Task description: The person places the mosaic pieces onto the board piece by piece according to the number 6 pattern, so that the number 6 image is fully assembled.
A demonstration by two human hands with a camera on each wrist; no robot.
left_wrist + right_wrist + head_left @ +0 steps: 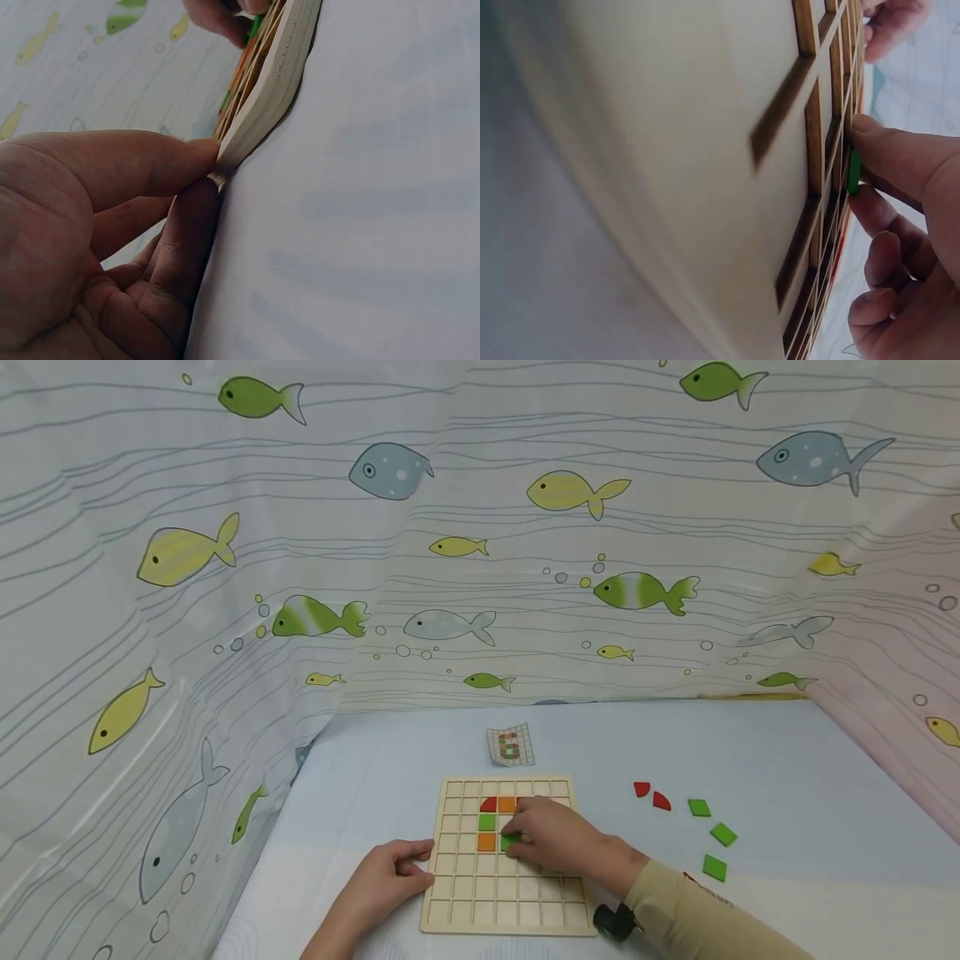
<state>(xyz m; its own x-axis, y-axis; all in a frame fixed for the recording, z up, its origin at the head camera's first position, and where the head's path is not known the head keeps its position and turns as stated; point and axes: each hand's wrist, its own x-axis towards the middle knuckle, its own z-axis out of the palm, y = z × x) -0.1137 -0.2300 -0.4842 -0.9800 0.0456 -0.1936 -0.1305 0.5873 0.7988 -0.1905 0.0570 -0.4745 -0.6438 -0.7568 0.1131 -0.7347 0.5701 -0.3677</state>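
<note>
A wooden grid board (506,889) lies on the table in front of me. My left hand (386,877) holds its left edge; the left wrist view shows thumb and finger meeting at the rim. Over the board's upper middle, my right hand (558,835) pinches a green square tile (853,172) between thumb and fingers, down at the grid. Left of those fingers sit a red quarter-round tile (489,805), an orange tile (507,805), a green tile (487,822) and another orange tile (487,842). The right hand partly hides red at the top row.
Behind the board lies a small pattern card (510,745). Loose red quarter-round tiles (662,801) and green square tiles (723,834) are scattered to the right. A red piece shows partly behind the right sleeve (690,914). A fish-print curtain (525,593) surrounds the table.
</note>
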